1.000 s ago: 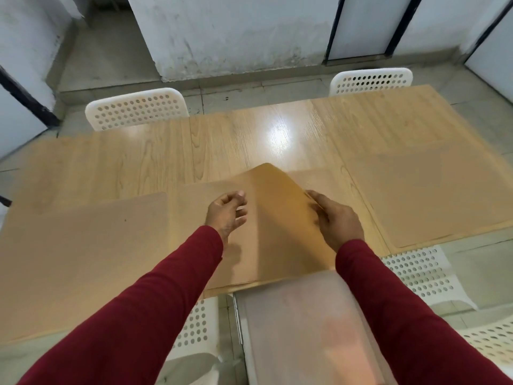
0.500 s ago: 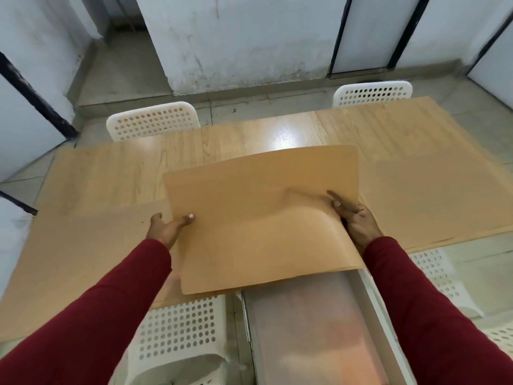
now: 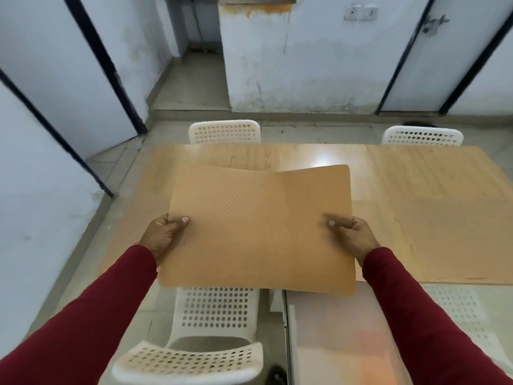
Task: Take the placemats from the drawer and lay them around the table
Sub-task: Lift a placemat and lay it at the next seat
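Pale, stained walls with dark door frames close off the far side of the room, and below them a long wooden table (image 3: 313, 155) stretches across the view. 2 white perforated chairs stand at its far edge, one to the left (image 3: 224, 131) and one to the right (image 3: 422, 136); a third chair (image 3: 215, 323) sits at the near edge, just below the hands. Both arms wear dark red sleeves. A tan placemat (image 3: 259, 229) is held up above the table, slightly bowed, with its near edge hanging over the near chair. The left hand (image 3: 163, 234) pinches the mat's left edge, thumb on top and the other fingers hidden beneath. The right hand (image 3: 354, 236) grips the right edge the same way, thumb pressed flat on the upper face. Other placemats lie flat on the table, 1 at the far left (image 3: 211, 154) and 1 on the right side (image 3: 444, 240). An open drawer (image 3: 333, 337) shows at the bottom, right of the near chair.
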